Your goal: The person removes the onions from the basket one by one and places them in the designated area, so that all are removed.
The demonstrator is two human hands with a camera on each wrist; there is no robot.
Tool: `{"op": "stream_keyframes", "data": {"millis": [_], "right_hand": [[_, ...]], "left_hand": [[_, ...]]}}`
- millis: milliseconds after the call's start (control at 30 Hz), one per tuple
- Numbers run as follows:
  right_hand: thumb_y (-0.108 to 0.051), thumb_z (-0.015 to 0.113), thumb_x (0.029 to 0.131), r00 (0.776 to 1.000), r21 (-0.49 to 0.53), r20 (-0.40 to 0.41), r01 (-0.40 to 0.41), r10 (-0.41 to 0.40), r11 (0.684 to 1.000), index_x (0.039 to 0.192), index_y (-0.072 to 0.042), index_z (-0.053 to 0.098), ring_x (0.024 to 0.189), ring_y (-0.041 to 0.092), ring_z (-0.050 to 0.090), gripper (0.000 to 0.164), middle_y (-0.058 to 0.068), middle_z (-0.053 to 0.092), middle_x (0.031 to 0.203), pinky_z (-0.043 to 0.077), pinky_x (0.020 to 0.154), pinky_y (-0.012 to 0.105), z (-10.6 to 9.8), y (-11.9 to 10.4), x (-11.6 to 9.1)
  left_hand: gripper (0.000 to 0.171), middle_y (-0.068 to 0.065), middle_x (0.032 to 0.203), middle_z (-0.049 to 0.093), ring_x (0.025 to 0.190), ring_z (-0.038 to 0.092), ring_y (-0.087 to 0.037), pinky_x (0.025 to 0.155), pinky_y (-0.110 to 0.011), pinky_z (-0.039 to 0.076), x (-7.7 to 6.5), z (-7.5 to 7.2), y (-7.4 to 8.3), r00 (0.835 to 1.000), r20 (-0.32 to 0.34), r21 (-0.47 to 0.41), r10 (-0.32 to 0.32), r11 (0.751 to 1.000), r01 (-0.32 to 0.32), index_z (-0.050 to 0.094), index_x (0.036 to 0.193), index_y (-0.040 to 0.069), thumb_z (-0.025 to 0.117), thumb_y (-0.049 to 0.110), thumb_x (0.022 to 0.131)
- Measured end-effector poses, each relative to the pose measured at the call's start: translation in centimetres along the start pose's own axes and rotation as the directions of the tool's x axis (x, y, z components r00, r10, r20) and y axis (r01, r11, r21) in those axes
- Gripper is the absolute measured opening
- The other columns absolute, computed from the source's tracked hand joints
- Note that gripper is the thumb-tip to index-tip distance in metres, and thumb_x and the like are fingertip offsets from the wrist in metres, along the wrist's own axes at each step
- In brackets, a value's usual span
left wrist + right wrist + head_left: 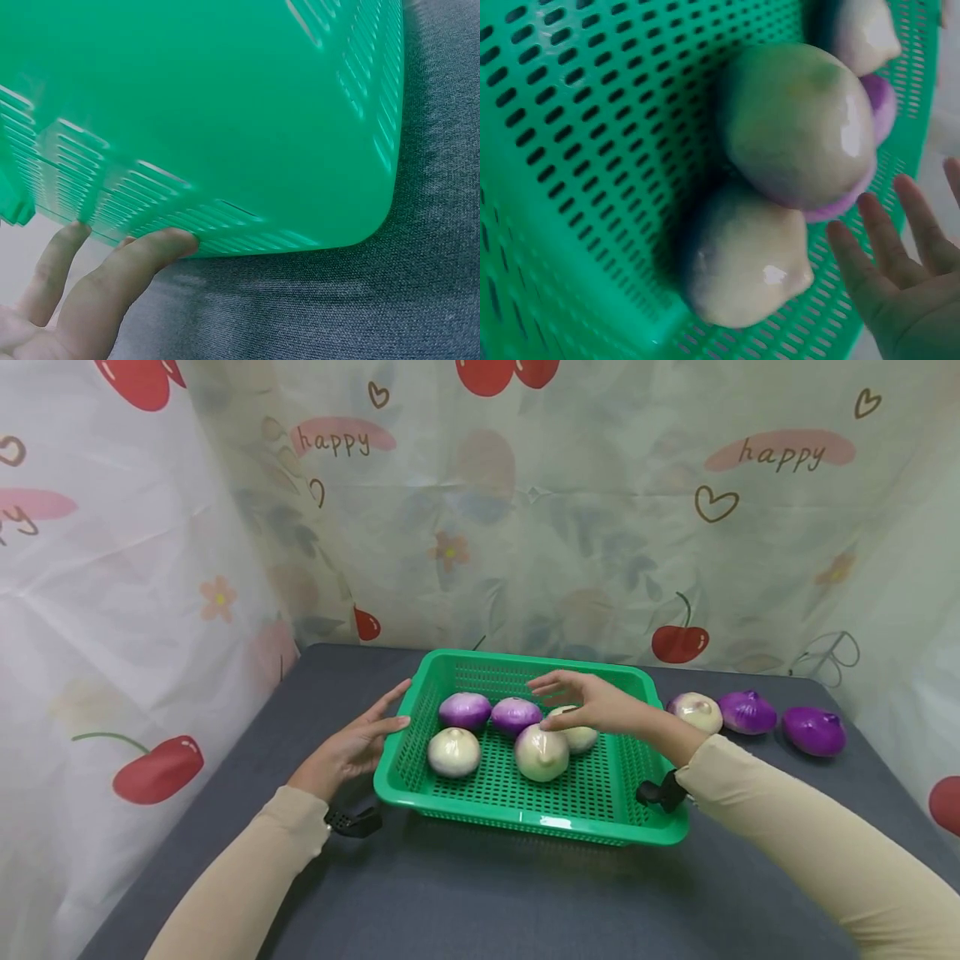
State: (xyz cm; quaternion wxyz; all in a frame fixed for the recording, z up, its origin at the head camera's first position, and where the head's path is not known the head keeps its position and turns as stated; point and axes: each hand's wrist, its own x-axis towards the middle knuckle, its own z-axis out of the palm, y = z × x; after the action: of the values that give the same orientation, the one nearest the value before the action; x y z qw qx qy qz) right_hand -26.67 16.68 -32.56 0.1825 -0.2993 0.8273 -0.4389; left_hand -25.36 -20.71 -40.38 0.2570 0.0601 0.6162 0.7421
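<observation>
A green plastic basket (517, 820) with slotted walls stands on the table and holds glossy onions. Two are purple, a left one (465, 711) and a middle one (516, 717). The others are whitish: a left onion (453, 752), a front onion (542, 753) and one behind it (581, 739), partly hidden by the right hand. My left hand (352, 745) touches the basket's left side with extended fingers (142, 255). Over the onions, my right hand (588, 702) hovers with spread fingers (889, 244), holding nothing; in the right wrist view they are apart from the onions.
Right of the basket, on the dark table (480, 902), lie a whitish onion (697, 712) and two purple onions, a nearer-in one (747, 712) and an outer one (813, 732). A printed curtain (525, 560) hangs behind and at both sides.
</observation>
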Motion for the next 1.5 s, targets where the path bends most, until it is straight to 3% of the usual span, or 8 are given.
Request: {"op": "stream_keyframes", "data": {"millis": [100,233,400,567,733,1167,1333,1500], "right_hand": [[-0.020,0.072,0.088,0.994,-0.030,0.103,-0.044,0.047,0.999,0.139,-0.007,0.048,0.133,0.043,0.043,0.058,0.018,0.047,0.143,0.041,0.105,0.053,0.7,0.7,0.4],[-0.018,0.073,0.088,0.982,-0.072,0.175,-0.061,0.073,0.995,0.138,-0.003,0.050,0.134,0.045,0.040,0.058,0.020,0.048,0.141,0.037,0.108,0.054,1.5,1.3,0.7],[-0.015,0.074,0.085,0.967,-0.096,0.248,-0.040,0.063,0.995,0.136,-0.003,0.053,0.126,0.040,0.049,0.056,0.018,0.052,0.139,0.045,0.102,0.047,2.4,1.8,0.8],[-0.014,0.078,0.082,0.950,-0.118,0.295,-0.067,0.100,0.991,0.136,-0.007,0.054,0.117,0.028,0.053,0.060,0.013,0.052,0.136,0.049,0.093,0.035,3.1,2.3,0.6],[-0.014,0.080,0.080,0.938,-0.134,0.321,-0.088,0.127,0.987,0.139,-0.009,0.049,0.113,0.024,0.052,0.067,0.013,0.048,0.136,0.049,0.091,0.033,3.8,2.5,0.8],[-0.013,0.082,0.078,0.943,-0.154,0.309,-0.077,0.122,0.985,0.139,-0.009,0.050,0.113,0.023,0.052,0.068,0.010,0.049,0.136,0.050,0.089,0.032,3.9,2.1,0.8],[-0.015,0.081,0.078,0.959,-0.166,0.266,-0.054,0.097,0.985,0.139,-0.012,0.052,0.113,0.026,0.050,0.067,0.010,0.049,0.136,0.050,0.088,0.032,3.0,1.5,0.6],[-0.016,0.081,0.078,0.975,-0.090,0.213,-0.051,0.069,0.995,0.138,-0.017,0.052,0.113,0.031,0.052,0.066,0.012,0.045,0.140,0.051,0.085,0.034,1.2,0.2,0.3]], "left_hand": [[0.070,-0.019,0.158,0.015,0.122,0.054,-0.033,0.088,-0.051,0.053,0.0,0.0,0.0,1.000,0.000,-0.002,0.000,1.000,0.000,0.009,0.153,0.046,0.047,0.017,0.103],[0.069,-0.019,0.158,0.016,0.120,0.055,-0.032,0.086,-0.050,0.054,0.0,-0.1,-0.1,1.000,-0.002,-0.004,-0.001,1.000,0.001,0.010,0.153,0.046,0.046,0.016,0.103],[0.069,-0.019,0.158,0.016,0.120,0.055,-0.032,0.086,-0.049,0.055,0.0,-0.1,-0.1,1.000,0.001,-0.003,0.001,1.000,-0.001,0.009,0.153,0.046,0.045,0.015,0.104],[0.068,-0.019,0.159,0.014,0.126,0.050,-0.037,0.087,-0.050,0.054,0.1,-0.2,0.0,1.000,0.008,-0.004,0.001,1.000,-0.001,0.008,0.153,0.046,0.044,0.016,0.104],[0.068,-0.017,0.159,0.014,0.130,0.045,-0.041,0.088,-0.051,0.053,0.1,-0.1,0.0,1.000,0.006,-0.004,0.001,1.000,-0.001,0.009,0.153,0.046,0.044,0.015,0.104],[0.068,-0.017,0.159,0.014,0.132,0.041,-0.043,0.089,-0.052,0.052,0.2,-0.1,-0.2,1.000,-0.007,-0.007,-0.003,1.000,0.003,0.010,0.153,0.046,0.045,0.015,0.104],[0.069,-0.017,0.159,0.014,0.132,0.042,-0.042,0.089,-0.052,0.052,0.2,0.0,-0.1,1.000,-0.001,-0.007,0.003,1.000,-0.003,0.009,0.153,0.046,0.045,0.014,0.104],[0.068,-0.018,0.159,0.015,0.129,0.047,-0.039,0.088,-0.050,0.053,0.1,-0.1,-0.1,1.000,-0.001,-0.004,0.009,1.000,-0.009,0.010,0.153,0.046,0.045,0.014,0.104]]}}
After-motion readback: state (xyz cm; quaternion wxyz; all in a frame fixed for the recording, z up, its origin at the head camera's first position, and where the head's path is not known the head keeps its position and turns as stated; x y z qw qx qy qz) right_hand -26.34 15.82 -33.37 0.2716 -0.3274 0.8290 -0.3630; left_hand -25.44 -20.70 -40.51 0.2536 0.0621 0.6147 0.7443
